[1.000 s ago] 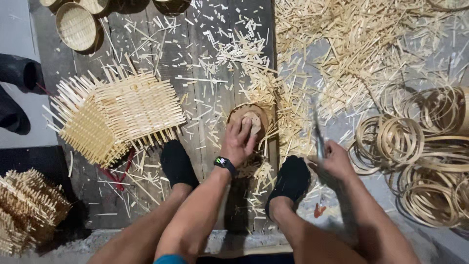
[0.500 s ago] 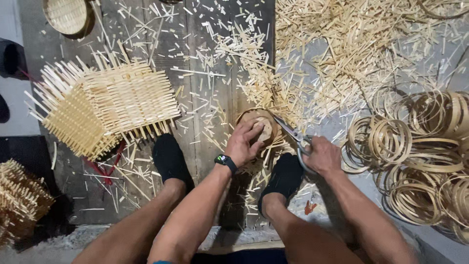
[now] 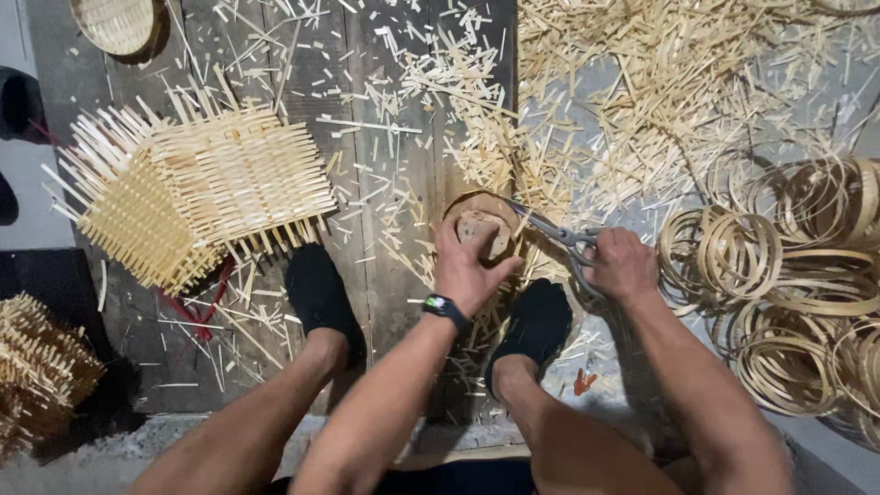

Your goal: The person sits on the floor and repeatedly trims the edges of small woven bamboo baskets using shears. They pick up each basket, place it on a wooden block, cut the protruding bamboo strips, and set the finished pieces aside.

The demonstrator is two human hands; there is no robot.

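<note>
My left hand (image 3: 469, 266), with a watch on the wrist, grips a small round woven basket (image 3: 484, 220) set on the wooden boards between my feet. My right hand (image 3: 621, 264) holds a pair of metal scissors (image 3: 553, 234) whose blades point left and reach the basket's rim. My two black-socked feet rest on the floor either side of my left forearm.
A large unfinished woven basket (image 3: 197, 188) with loose strip ends lies at the left. Another woven piece (image 3: 37, 367) sits at the lower left, a small round basket (image 3: 115, 23) at the top left. Coiled bamboo rings (image 3: 788, 275) pile at the right. Cut strips (image 3: 660, 82) litter the floor.
My right hand has swung the scissors from pointing upward beside the basket to lying across toward its rim. My left hand has stayed on the small basket.
</note>
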